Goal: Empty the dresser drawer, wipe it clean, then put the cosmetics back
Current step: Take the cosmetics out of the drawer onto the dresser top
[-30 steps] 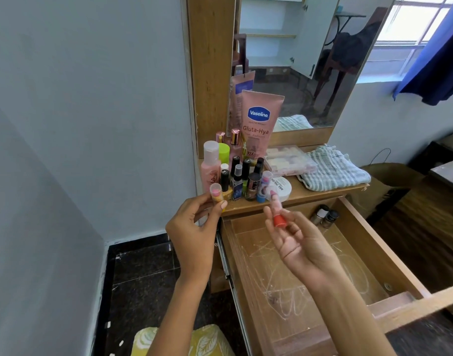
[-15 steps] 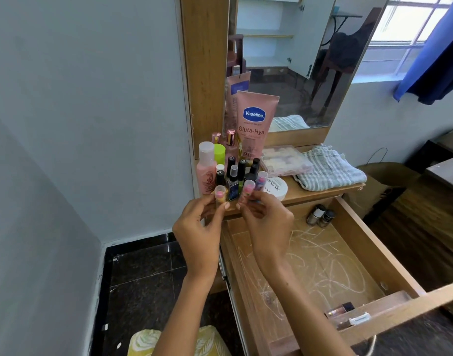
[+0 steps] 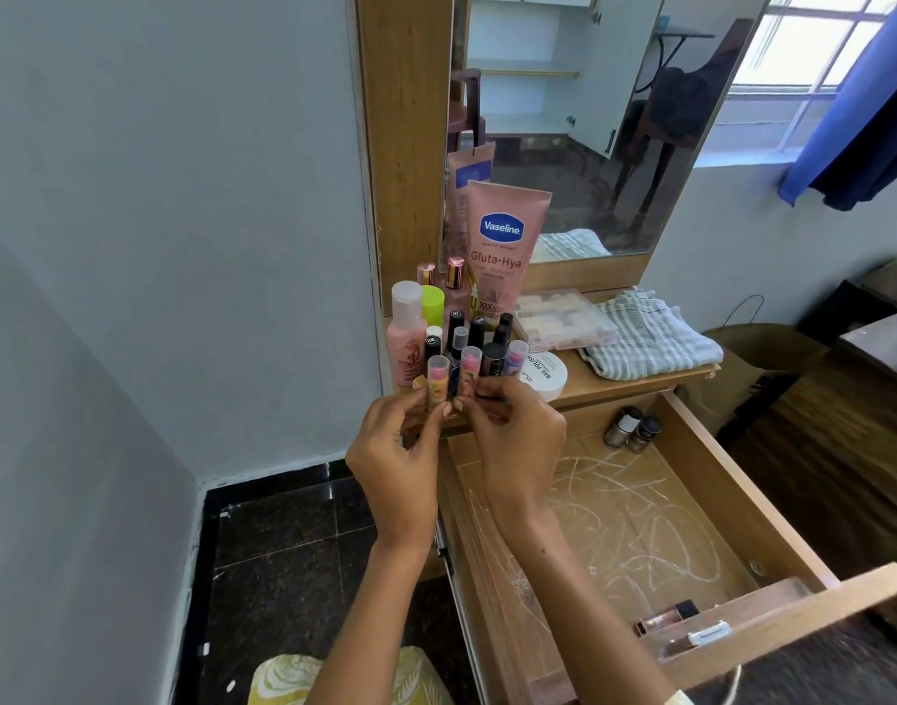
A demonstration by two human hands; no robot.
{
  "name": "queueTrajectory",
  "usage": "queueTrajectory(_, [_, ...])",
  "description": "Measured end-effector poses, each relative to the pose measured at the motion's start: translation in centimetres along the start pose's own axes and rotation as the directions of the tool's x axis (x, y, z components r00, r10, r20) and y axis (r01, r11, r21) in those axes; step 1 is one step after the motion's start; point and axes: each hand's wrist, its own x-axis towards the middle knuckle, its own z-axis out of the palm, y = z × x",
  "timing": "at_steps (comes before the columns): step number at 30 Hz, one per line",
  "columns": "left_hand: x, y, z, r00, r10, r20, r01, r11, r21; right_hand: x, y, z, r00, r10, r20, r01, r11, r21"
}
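My left hand (image 3: 393,460) pinches a small lip balm tube (image 3: 437,381) with a clear cap, held upright at the dresser top's front left edge. My right hand (image 3: 515,440) pinches a second pink lip balm tube (image 3: 470,376) right beside it. Behind them stands a cluster of cosmetics: a pink bottle (image 3: 405,338), several small dark bottles (image 3: 479,338) and a Vaseline tube (image 3: 502,246). The open wooden drawer (image 3: 731,480) has a scratched liner; two nail polish bottles (image 3: 632,428) stand at its back, and a lip gloss (image 3: 668,615) lies near its front.
A striped cloth (image 3: 650,338) lies on the dresser top's right side, next to a clear plastic box (image 3: 563,323) and a white round tub (image 3: 545,376). A mirror (image 3: 589,119) rises behind. A wall stands at left; dark floor tiles (image 3: 283,552) lie below.
My right hand, which held a red-capped item over the drawer, moved left to the dresser edge and now pinches a pink lip balm tube beside my left hand's tube.
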Motion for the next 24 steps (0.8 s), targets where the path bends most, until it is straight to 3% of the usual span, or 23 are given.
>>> queueTrajectory(15, [-0.5, -0.3, -0.1, 0.999, 0.044, -0.025, -0.043, 0.999, 0.024, -0.1, -0.3, -1.6, 0.998, -0.031, 0.048, 0.031, 0.999, -0.007])
queueTrajectory(18, [-1.3, 0.7, -0.4, 0.995, 0.096, -0.040, -0.093, 0.994, 0.054, 0.2, -0.2, -4.1, 0.981, -0.067, 0.182, 0.067, 0.998, 0.006])
queueTrajectory(21, [-3.2, 1.8, -0.7, 0.988, 0.137, 0.074, -0.143, 0.986, 0.083, 1.7, 0.9, -8.9, 0.850, -0.023, 0.526, 0.172, 0.957, -0.235])
queueTrajectory(24, [-5.4, 2.9, -0.4, 0.912, 0.169, 0.373, -0.227, 0.967, 0.116, 3.3, 2.7, -13.6, 0.652, 0.252, 0.715, 0.289, 0.790, -0.542])
